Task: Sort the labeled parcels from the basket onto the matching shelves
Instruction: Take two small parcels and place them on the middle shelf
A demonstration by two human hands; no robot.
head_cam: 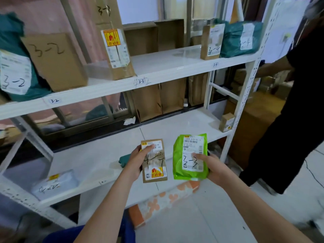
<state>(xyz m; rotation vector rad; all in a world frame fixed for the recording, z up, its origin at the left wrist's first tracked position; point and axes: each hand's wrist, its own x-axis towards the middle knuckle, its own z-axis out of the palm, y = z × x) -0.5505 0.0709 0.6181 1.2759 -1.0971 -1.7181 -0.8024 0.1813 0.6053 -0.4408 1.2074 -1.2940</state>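
My left hand [138, 161] grips a small brown cardboard parcel [155, 165] with a handwritten number across its tape and a red and yellow sticker at the bottom. My right hand [211, 168] holds a bright green plastic mailer [190, 157] whose white label reads 3-3. Both parcels are upright in front of the lower white shelf [175, 127]. The upper shelf [157, 76] has edge tags 3-2, 3-3 and 3-4. A tall brown box marked 3-3 [114, 50] stands above the 3-3 tag.
Boxes and a teal bag marked 3-2 [15, 71] sit upper left, parcels marked 3-4 [213, 42] upper right. A white mailer [54, 184], a teal bag [125, 159] and a small box [226, 122] lie on the lower shelf. A person in black [287, 120] stands right. A blue basket rim [87, 232] is below.
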